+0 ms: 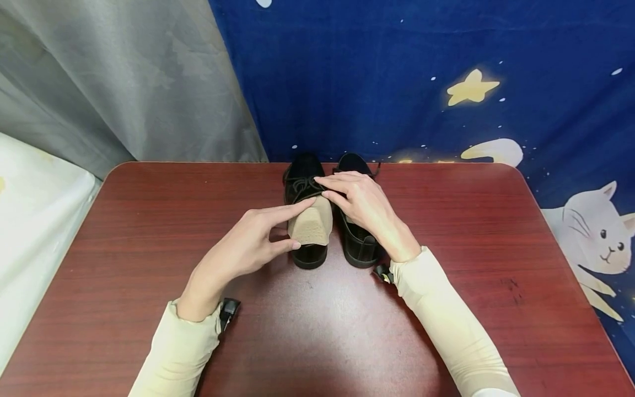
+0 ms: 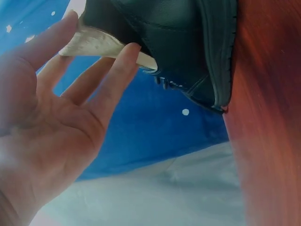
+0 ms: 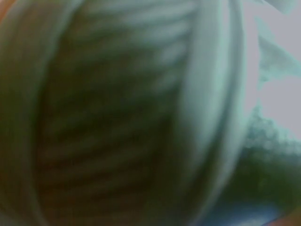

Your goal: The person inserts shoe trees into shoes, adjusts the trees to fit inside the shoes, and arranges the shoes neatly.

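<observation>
A pair of black lace-up shoes stands on the table, toes pointing away. Over the opening of the left shoe [image 1: 303, 168] lies a beige liner-like piece [image 1: 311, 223]; its exact kind is unclear. My left hand [image 1: 248, 242] pinches this piece at its left side, thumb at the near end and fingers farther up. In the left wrist view the beige piece [image 2: 96, 43] sits between thumb and fingers of the left hand [image 2: 61, 122], beside the black shoe [image 2: 174, 37]. My right hand [image 1: 364, 204] reaches over the right shoe [image 1: 361, 248], its straight fingers touching near the left shoe's laces.
The reddish-brown wooden table [image 1: 173, 209] extends to both sides and toward me. Behind it hang a grey curtain [image 1: 149, 82] and a blue star-patterned cloth [image 1: 357, 82]. A blurred ribbed surface [image 3: 113, 113] fills most of the right wrist view.
</observation>
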Action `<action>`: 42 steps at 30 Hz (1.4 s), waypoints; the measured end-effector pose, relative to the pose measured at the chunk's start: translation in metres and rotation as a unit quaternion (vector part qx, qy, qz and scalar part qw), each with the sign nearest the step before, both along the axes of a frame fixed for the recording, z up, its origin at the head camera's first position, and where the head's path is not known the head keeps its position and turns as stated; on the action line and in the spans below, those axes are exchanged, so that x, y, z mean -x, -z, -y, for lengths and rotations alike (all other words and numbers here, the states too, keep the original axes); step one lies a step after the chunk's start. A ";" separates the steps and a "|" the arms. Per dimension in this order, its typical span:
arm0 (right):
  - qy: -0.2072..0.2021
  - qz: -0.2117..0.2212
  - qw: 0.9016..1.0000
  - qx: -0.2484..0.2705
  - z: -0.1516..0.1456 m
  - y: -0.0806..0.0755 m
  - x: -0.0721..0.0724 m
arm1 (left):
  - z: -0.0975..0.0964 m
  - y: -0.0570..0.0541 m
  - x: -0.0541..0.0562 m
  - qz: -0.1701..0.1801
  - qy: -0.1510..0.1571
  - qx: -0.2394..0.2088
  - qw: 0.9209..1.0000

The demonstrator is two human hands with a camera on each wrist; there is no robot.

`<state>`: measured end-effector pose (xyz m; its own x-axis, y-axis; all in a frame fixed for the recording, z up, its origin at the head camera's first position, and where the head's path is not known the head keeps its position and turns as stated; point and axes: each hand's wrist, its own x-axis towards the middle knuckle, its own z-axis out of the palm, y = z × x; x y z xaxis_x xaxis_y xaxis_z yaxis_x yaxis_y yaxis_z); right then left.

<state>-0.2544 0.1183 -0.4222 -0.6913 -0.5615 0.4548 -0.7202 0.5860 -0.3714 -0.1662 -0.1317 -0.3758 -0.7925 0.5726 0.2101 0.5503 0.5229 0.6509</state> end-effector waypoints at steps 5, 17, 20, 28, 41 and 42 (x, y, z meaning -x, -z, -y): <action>0.002 0.006 1.000 -0.001 0.000 -0.002 0.000 | -0.002 0.002 0.002 -0.019 0.001 -0.006 1.000; 0.004 0.005 1.000 -0.001 -0.001 0.000 -0.001 | -0.005 0.009 0.004 -0.027 -0.016 0.000 1.000; 0.001 0.004 1.000 0.003 -0.001 0.000 -0.001 | -0.005 0.008 0.004 -0.029 -0.019 0.012 0.999; -0.003 0.002 1.000 0.004 -0.001 -0.001 0.000 | -0.005 0.009 0.005 -0.045 -0.006 0.001 0.999; 0.002 0.015 1.000 -0.001 0.000 -0.003 -0.001 | -0.005 0.011 0.007 -0.047 -0.022 -0.003 0.999; 0.003 0.014 1.000 -0.001 0.000 -0.003 -0.001 | -0.005 0.011 0.007 -0.049 -0.022 -0.001 0.999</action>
